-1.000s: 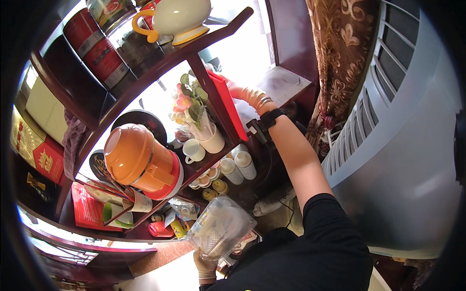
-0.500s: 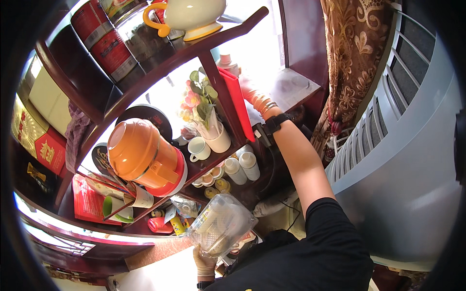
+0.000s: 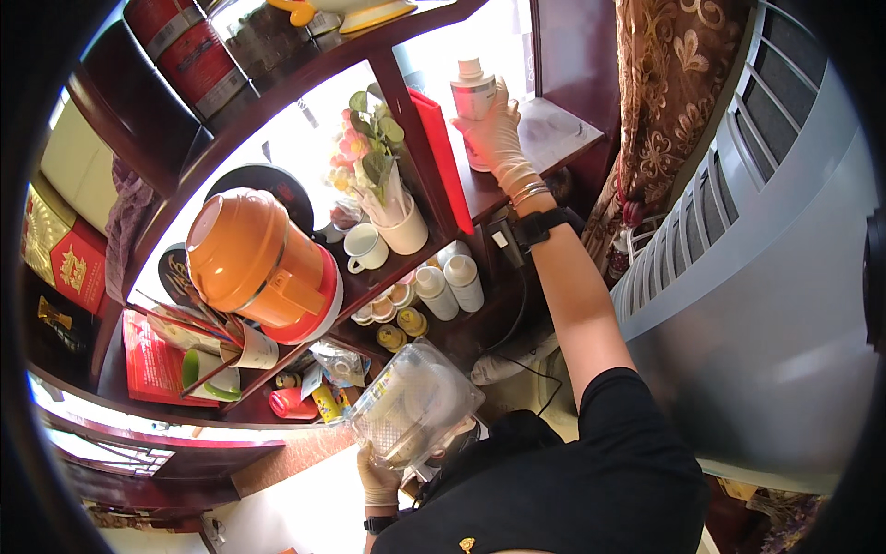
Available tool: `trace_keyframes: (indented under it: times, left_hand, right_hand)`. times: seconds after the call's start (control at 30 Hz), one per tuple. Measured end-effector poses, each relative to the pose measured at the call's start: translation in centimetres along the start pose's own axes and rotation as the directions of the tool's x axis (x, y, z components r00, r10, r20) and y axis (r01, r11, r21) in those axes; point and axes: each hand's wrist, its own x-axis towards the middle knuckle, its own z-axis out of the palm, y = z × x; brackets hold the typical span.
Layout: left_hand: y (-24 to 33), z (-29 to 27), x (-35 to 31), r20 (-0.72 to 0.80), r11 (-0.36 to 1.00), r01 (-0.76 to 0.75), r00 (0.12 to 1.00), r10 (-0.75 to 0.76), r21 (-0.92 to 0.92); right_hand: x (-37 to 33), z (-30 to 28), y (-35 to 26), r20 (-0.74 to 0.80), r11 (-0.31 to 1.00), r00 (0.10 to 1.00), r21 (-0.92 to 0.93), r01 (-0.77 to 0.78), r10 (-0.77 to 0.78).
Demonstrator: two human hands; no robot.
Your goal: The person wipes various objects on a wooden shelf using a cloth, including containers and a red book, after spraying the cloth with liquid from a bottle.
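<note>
**One hand at the white bottle, the other carrying a clear box**

Head view. The person's right hand (image 3: 498,138), in a pale glove, is stretched up to the upper right compartment of the dark wooden shelf (image 3: 563,129). Its grip is closed around a white plastic bottle with a pink band (image 3: 473,97), which stands upright on the shelf board just beside a red flat board (image 3: 443,157) that leans against the partition. The arm is nearly straight, probably because this compartment is high and far from the body. A black wrist device (image 3: 540,224) sits on that forearm.

The left hand (image 3: 378,480), also gloved, is low and near the chest. Its grip is wrapped under a clear plastic box with a lid (image 3: 415,411) and holds it tilted, apart from any shelf; it seems to be kept there so that the other hand is free.

On the shelf one counts: one orange round container with a red base (image 3: 258,263), lying on its side; one white pot of pink flowers (image 3: 397,217); one white cup (image 3: 366,247) touching the pot; two white small bottles (image 3: 449,286) side by side below; about four small yellow-lidded jars (image 3: 397,314), though some are half hidden. One red cylindrical tin (image 3: 189,46) is at the top.
</note>
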Motion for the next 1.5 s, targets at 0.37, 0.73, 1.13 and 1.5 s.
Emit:
trace_keyframes:
  times: [0.37,0.73,1.13,1.5]
  left_hand:
    - [1.0,1.7,-0.3,0.053,0.999,0.043,0.998,-0.043,0.004]
    - [0.2,-2.8,-1.2,0.023,0.995,-0.056,0.998,0.058,-0.085]
    - [1.4,-1.9,-0.6,0.106,0.999,0.045,0.993,-0.042,-0.028]
    - [0.9,-2.6,0.1,0.150,0.995,0.097,0.984,-0.093,-0.019]
  right_hand:
    - [-9.8,-4.7,-3.7,0.373,0.625,0.905,0.761,-0.173,-0.204]
    - [-13.0,-9.6,-4.2,0.029,0.594,0.955,0.777,-0.206,0.295]
    - [-22.7,-16.5,-2.7,0.690,-0.440,0.628,0.468,-0.767,-0.360]
    - [-29.6,-13.3,-2.2,0.681,-0.640,0.481,0.022,-0.768,-0.553]
